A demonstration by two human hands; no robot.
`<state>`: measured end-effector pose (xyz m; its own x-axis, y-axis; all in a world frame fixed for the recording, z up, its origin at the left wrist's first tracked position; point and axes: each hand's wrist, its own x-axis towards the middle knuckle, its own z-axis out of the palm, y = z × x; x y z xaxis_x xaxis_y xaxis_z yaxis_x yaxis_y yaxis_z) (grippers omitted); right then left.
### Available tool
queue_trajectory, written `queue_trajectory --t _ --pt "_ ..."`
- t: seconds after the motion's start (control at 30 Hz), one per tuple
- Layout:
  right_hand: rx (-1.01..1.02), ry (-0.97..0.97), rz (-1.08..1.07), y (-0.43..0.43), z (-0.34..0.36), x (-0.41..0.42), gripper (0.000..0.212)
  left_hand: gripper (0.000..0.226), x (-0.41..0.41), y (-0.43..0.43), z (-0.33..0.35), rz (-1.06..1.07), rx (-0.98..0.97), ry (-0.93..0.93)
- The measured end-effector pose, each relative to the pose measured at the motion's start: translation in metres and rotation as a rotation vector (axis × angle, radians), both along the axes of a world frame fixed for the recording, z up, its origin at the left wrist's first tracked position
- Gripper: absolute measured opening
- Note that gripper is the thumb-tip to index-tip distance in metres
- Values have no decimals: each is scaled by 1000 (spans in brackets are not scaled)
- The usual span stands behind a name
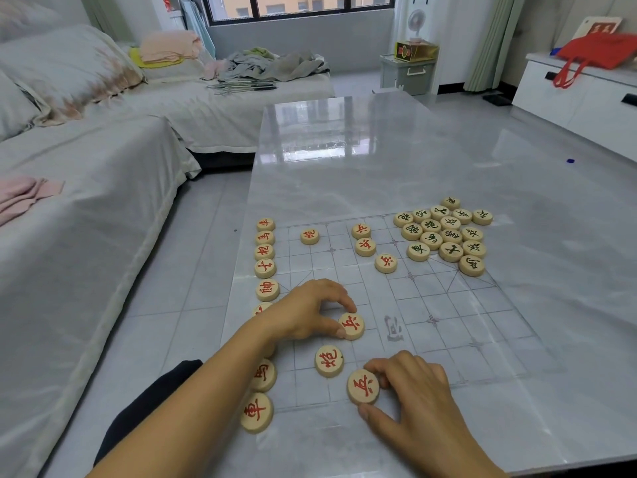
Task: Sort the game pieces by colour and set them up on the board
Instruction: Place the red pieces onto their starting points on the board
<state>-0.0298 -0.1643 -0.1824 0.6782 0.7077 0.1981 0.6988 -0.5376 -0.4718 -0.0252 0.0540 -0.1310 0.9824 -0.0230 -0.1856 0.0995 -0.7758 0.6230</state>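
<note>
Right hand [410, 395] pinches red piece [363, 387]; left hand [306, 310], farther red piece [351, 326].

Board [448, 322] lies on surface [379, 150], near end. Row of pieces [265, 267] runs down board's L edge. Heap of pieces [444, 232] at far R corner. 4 loose pieces [365, 247] btwn them. 3 near pieces [329, 361] in front. Sofa [86, 219] L of surface.

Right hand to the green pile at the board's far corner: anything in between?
Nothing visible. Only bare board lies between the right hand and the green pile. The hand itself grips a red soldier, and a loose red soldier sits left of that line.
</note>
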Motion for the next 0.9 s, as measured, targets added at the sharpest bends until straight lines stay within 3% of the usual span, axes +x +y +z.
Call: queue_trajectory --t 0.43,0.63,0.9 --pt "20 37 19 -1 -3 1 37 34 -1 -1 -6 21 1 -11" --pt "-37 165 92 -3 11 5 62 35 -3 0 -8 32 -19 -5" --pt "-32 188 96 -2 12 6 64 33 -2 0 -7 22 3 4"
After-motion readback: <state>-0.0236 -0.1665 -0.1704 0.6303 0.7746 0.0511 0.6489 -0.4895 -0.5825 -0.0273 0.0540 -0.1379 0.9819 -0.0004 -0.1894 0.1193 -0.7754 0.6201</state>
